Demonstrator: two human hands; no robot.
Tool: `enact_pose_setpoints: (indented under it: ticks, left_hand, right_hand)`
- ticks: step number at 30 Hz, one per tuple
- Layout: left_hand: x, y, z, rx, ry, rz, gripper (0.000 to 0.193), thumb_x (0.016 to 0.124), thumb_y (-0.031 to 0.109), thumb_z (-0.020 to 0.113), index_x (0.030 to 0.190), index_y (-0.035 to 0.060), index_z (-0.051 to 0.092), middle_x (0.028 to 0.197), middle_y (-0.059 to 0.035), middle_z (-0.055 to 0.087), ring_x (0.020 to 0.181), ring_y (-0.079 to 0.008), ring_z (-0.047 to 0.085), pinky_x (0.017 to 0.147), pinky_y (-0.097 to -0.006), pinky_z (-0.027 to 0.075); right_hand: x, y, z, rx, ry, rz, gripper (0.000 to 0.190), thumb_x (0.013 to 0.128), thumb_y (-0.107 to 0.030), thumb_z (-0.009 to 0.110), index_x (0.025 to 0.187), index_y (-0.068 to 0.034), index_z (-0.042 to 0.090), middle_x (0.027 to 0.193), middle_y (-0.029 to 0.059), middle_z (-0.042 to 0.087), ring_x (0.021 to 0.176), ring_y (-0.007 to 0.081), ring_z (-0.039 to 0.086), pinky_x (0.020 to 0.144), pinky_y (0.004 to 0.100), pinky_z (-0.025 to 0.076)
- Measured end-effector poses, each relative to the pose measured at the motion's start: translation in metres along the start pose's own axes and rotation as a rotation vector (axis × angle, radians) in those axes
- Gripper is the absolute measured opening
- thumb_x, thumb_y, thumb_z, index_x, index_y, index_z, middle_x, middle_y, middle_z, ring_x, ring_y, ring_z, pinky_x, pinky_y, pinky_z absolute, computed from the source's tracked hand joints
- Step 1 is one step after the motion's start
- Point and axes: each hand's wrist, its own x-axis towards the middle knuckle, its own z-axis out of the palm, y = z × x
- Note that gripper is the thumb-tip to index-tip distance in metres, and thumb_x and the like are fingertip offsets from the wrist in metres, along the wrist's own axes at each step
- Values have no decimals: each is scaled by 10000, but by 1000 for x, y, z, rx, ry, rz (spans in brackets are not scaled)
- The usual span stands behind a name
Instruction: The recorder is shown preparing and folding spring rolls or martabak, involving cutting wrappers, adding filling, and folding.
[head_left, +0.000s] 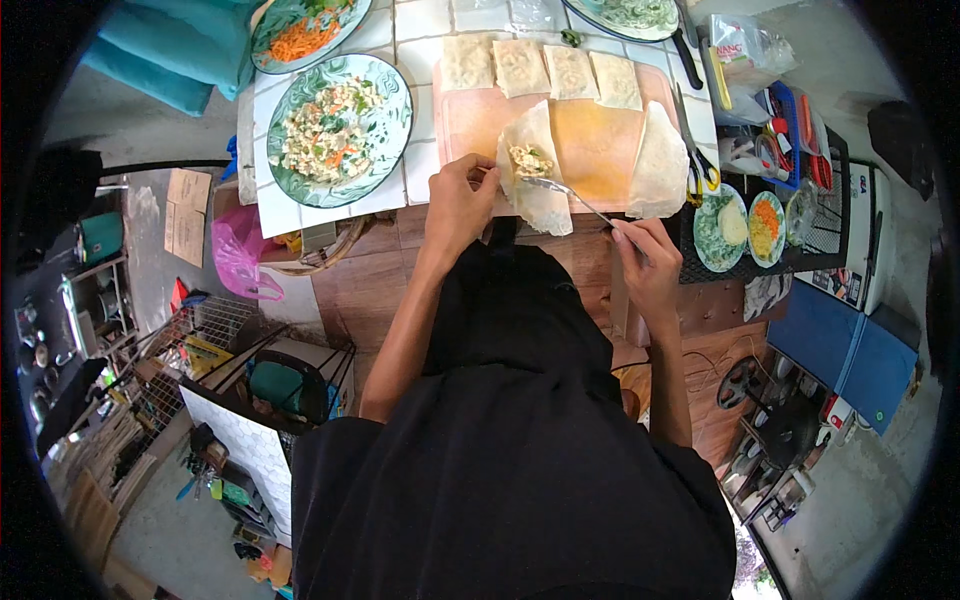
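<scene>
My left hand (466, 199) pinches near the left edge of a thin wrapper sheet (544, 206) on the pink cutting board (457, 124). A small heap of filling (530, 161) lies on that sheet. My right hand (649, 259) grips the handle of a metal spoon (574, 191), whose bowl end touches the sheet just below the filling. Another folded wrapper sheet (660, 165) lies at the board's right edge. Several flat, filled square parcels (521, 69) line the board's far side. To the left, a green marbled plate (281, 176) holds a chopped filling mix.
A plate of shredded carrot (304, 37) stands at the back left, a plate of pale shreds (634, 15) at the back right. Scissors (701, 169) and a black-handled knife (686, 60) lie right of the board. Two small plates (721, 225) of food sit on a black rack at right.
</scene>
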Motion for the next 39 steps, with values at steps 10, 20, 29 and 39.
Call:
enact_pose_setpoints:
  ticks: [10, 20, 29, 39]
  left_hand:
    - [-3, 4, -1, 14, -52, -21, 255, 916, 140, 666, 1033, -85, 698, 814, -202, 737, 703, -227, 712, 660, -343, 553]
    - [-7, 10, 2, -77, -14, -86, 234, 943, 124, 649, 1010, -96, 693, 734, -117, 703, 486, -111, 570, 448, -288, 434]
    - [-4, 13, -1, -97, -39, -104, 249, 948, 127, 652, 1047, -99, 683, 770, -122, 708, 497, -105, 566, 446, -277, 429]
    - [-13, 16, 8, -145, -31, -113, 231, 958, 145, 641, 985, -82, 668, 707, -137, 690, 510, -181, 624, 473, -337, 476]
  right_hand:
    - [35, 3, 7, 38, 95, -90, 142, 869, 9, 713, 1009, 30, 727, 871, 135, 638, 756, 280, 639, 669, 349, 507]
    - [65, 19, -7, -4, -81, -303, 116, 873, 8, 701, 981, 34, 733, 850, 126, 623, 813, 279, 613, 733, 373, 495]
    - [70, 20, -1, 27, -3, -281, 137, 873, 5, 710, 1004, 35, 738, 849, 122, 635, 797, 259, 622, 718, 346, 505]
    - [95, -79, 77, 456, -60, 22, 198, 919, -59, 669, 1085, 34, 726, 893, 165, 689, 772, 215, 665, 709, 318, 518]
